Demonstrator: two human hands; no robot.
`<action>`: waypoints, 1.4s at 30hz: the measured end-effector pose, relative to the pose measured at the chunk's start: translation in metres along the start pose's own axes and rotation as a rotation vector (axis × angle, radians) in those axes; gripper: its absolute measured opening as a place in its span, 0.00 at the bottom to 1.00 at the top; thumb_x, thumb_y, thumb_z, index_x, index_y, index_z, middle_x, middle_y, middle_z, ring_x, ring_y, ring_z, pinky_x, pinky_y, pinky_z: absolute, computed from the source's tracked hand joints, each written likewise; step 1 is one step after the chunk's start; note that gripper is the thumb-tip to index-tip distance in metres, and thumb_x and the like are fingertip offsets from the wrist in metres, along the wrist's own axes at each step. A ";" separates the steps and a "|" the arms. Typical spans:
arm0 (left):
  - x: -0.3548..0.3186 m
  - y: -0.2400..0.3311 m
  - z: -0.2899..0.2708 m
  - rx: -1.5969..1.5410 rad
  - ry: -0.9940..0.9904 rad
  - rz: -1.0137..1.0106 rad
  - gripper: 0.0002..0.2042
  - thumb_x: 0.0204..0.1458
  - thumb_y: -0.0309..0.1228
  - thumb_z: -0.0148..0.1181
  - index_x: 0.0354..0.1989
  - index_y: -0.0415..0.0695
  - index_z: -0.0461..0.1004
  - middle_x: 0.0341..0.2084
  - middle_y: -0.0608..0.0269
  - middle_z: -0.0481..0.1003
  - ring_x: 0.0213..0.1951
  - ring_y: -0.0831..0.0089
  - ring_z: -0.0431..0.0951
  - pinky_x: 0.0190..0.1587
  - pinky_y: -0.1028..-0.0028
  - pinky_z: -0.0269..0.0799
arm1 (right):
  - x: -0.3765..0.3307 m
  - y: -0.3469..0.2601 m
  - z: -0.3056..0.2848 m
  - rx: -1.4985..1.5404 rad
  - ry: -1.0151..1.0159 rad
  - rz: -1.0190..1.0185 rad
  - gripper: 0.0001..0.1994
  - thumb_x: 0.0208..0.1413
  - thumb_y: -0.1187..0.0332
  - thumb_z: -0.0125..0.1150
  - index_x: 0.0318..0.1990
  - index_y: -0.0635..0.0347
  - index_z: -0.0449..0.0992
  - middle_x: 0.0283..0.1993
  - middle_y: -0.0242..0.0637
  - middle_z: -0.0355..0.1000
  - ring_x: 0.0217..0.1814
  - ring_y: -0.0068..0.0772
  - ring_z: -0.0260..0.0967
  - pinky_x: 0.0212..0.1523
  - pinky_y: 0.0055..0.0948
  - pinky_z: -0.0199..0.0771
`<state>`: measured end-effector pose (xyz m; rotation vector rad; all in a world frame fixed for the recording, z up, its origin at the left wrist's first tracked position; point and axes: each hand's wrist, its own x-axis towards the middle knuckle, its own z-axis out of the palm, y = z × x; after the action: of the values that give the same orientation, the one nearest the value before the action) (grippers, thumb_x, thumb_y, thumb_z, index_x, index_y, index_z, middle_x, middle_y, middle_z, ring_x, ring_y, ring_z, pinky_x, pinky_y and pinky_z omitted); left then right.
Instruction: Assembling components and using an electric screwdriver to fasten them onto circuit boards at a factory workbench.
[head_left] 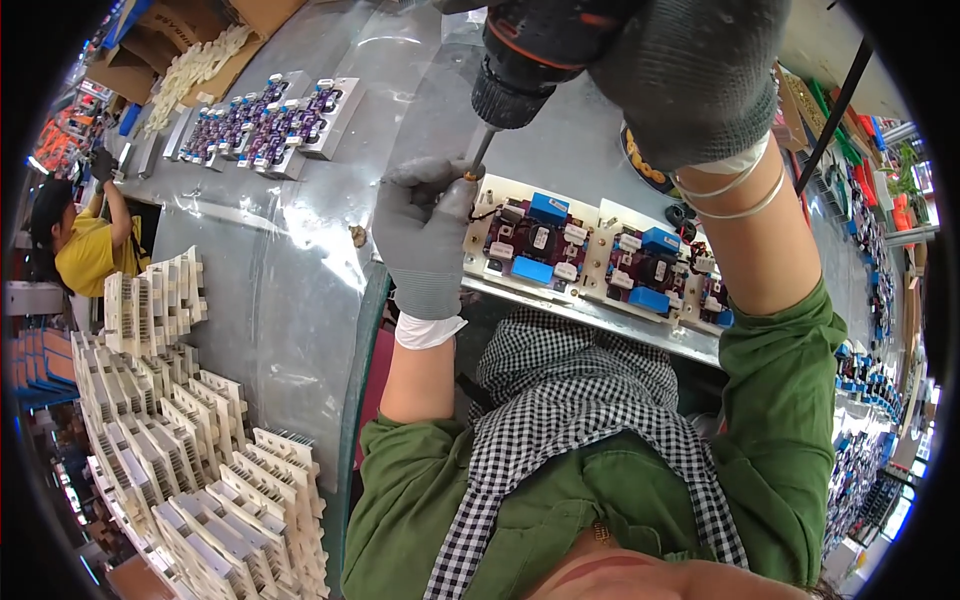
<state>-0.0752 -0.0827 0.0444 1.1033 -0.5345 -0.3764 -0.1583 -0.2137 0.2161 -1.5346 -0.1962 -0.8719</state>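
Observation:
My right hand (pixel 690 75), in a grey knit glove, grips a black power screwdriver (pixel 535 60) held upright, its bit (pixel 478 155) pointing down at the left end of a cream circuit board (pixel 535 245) with blue and white parts. My left hand (pixel 425 235), also grey-gloved, rests on that left end with its fingertips around the bit's tip. A second similar board (pixel 650 270) lies just to the right, at the edge of the metal table (pixel 290 260).
Stacks of cream finned parts (pixel 190 440) fill the lower left. Several assembled boards (pixel 265 125) lie at the table's far side, beside cardboard boxes (pixel 190 40). A person in a yellow shirt (pixel 85 250) works at the left. More boards and bins (pixel 870 440) line the right.

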 end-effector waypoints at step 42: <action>-0.008 -0.033 -0.026 0.553 -0.462 0.121 0.61 0.29 0.71 0.70 0.66 0.33 0.61 0.59 0.43 0.67 0.60 0.51 0.69 0.62 0.56 0.66 | -0.023 0.047 0.002 -0.192 0.152 0.353 0.26 0.47 0.61 0.68 0.53 0.60 0.71 0.33 0.34 0.71 0.36 0.27 0.71 0.40 0.30 0.72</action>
<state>-0.0680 -0.0728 0.0035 1.5130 -1.1579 -0.3898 -0.1455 -0.2128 0.1659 -1.6085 0.2693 -0.7354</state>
